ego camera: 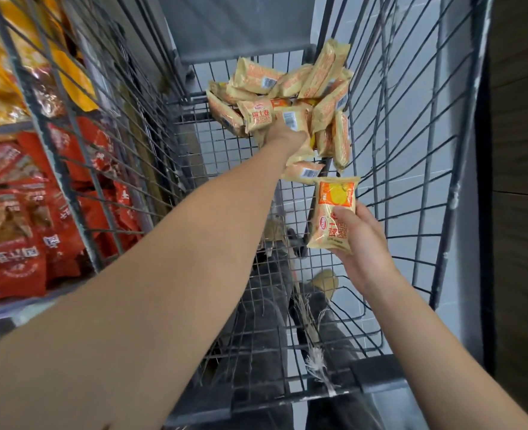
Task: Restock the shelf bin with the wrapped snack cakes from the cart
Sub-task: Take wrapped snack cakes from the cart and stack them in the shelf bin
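Several wrapped snack cakes [290, 97] in yellow and orange wrappers lie piled at the far end of the wire cart [225, 144]. My left hand [282, 135] reaches deep into that pile, and its fingers are hidden among the wrappers, so its grip cannot be made out. My right hand [362, 243] holds one snack cake [334, 212] upright above the cart's near right part, thumb across the wrapper's front and fingers behind it.
Shelf bins on the left hold red snack bags [23, 218] and orange bags [8, 57]. The cart's grey handle bar [377, 386] lies near me. My legs and a shoe [324, 282] show through the cart's mesh floor. A dark wall [520, 212] stands right.
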